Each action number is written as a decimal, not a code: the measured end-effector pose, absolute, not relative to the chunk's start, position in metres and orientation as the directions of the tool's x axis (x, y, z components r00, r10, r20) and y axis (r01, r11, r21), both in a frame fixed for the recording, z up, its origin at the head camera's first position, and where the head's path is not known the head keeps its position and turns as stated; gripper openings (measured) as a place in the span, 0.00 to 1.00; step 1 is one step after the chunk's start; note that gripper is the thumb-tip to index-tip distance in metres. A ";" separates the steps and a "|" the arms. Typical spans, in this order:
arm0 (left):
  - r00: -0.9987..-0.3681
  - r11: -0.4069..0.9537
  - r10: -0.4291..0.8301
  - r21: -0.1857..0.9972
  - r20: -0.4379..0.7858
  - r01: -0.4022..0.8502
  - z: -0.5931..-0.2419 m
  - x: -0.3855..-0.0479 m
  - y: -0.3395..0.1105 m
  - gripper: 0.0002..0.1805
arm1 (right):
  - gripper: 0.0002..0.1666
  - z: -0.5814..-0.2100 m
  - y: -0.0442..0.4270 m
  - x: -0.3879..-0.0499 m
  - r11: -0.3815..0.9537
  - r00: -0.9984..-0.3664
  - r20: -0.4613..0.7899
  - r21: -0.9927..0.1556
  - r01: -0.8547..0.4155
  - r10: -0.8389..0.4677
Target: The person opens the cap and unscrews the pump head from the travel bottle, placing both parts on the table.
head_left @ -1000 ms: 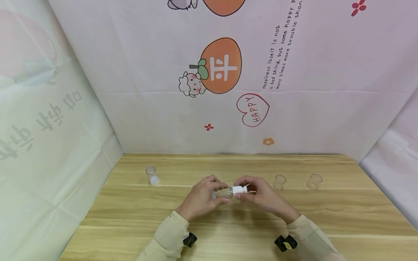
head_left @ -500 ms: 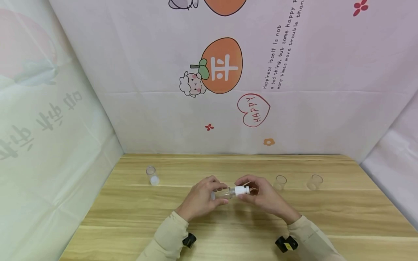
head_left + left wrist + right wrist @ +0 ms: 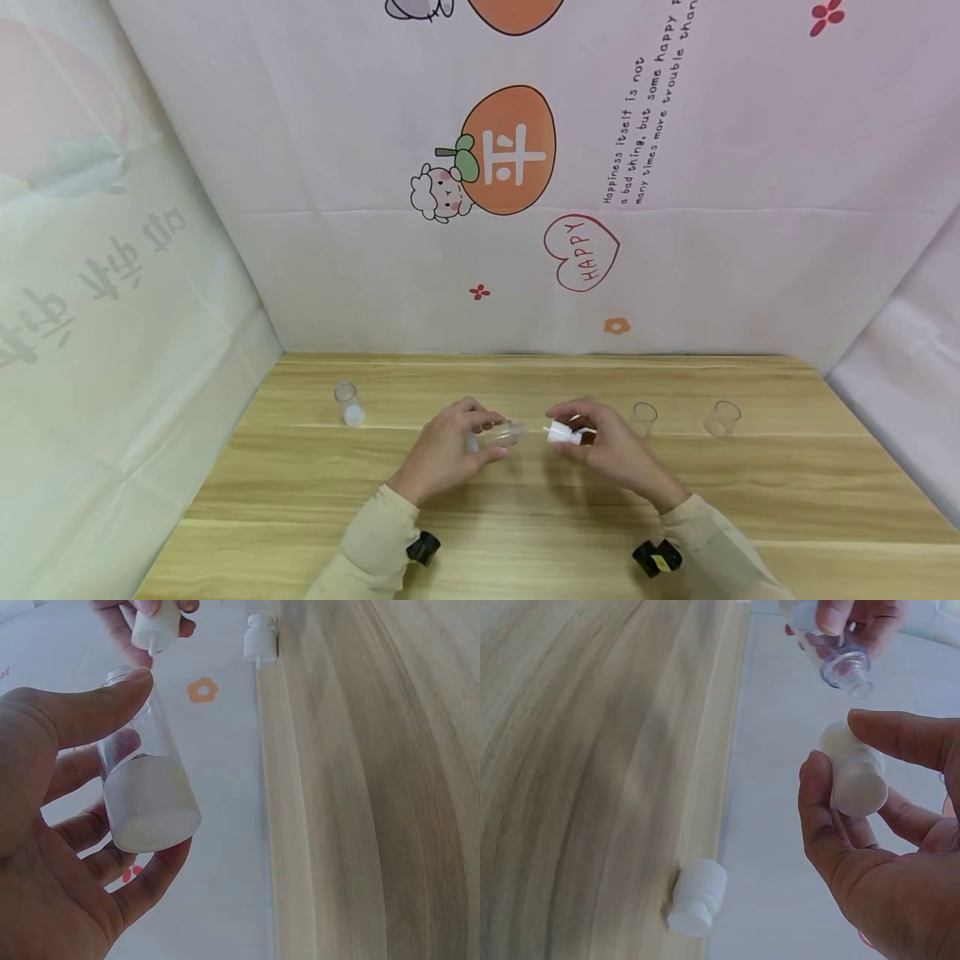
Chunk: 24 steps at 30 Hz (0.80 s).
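Note:
My left hand (image 3: 447, 446) holds a small clear bottle (image 3: 498, 435) with a white lower part, tilted so that its open neck points right. In the left wrist view the thumb and fingers lie around the bottle (image 3: 150, 787). My right hand (image 3: 611, 446) pinches a white pump top (image 3: 562, 432) between thumb and fingers. A thin stem sticks out of the pump top (image 3: 156, 626) towards the bottle in the left wrist view. Bottle neck and pump top are apart, with a small gap between them.
A similar clear bottle with a white bottom (image 3: 350, 406) stands at the table's left. Two clear round covers (image 3: 643, 419) (image 3: 723, 419) stand at the right rear. Another white pump top (image 3: 697, 896) is on the table (image 3: 300, 500) in the right wrist view. A printed cloth hangs behind.
The pump top has come off the bottle's neck. My left hand has moved left with the bottle; the right hand has stayed nearly in place with the pump top.

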<state>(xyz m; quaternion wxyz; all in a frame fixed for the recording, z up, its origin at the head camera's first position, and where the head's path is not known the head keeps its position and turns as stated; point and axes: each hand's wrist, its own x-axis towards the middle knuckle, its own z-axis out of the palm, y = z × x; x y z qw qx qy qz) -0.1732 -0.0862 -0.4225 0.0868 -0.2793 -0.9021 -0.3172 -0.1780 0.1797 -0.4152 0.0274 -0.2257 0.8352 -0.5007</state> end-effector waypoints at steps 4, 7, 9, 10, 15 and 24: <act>-0.841 0.647 0.413 0.537 0.350 0.541 -0.422 -0.174 -0.092 0.21 | 0.20 -0.421 0.175 -0.181 0.424 -0.900 0.181 -0.834 -0.354 -0.395; -0.849 0.646 0.392 0.550 0.355 0.529 -0.422 -0.175 -0.096 0.21 | 0.19 -0.424 0.172 -0.182 0.434 -0.903 0.180 -0.829 -0.352 -0.390; -0.851 0.647 0.382 0.553 0.360 0.525 -0.423 -0.175 -0.098 0.21 | 0.19 -0.426 0.171 -0.183 0.443 -0.905 0.178 -0.825 -0.352 -0.387; -0.853 0.647 0.376 0.557 0.362 0.521 -0.423 -0.175 -0.099 0.21 | 0.19 -0.427 0.171 -0.184 0.446 -0.905 0.176 -0.823 -0.351 -0.388; -0.852 0.644 0.360 0.560 0.379 0.521 -0.424 -0.175 -0.103 0.20 | 0.20 -0.431 0.167 -0.187 0.462 -0.902 0.176 -0.811 -0.360 -0.395; -0.856 0.661 0.338 0.549 0.390 0.511 -0.428 -0.176 -0.110 0.21 | 0.18 -0.435 0.150 -0.194 0.496 -0.899 0.190 -0.780 -0.382 -0.395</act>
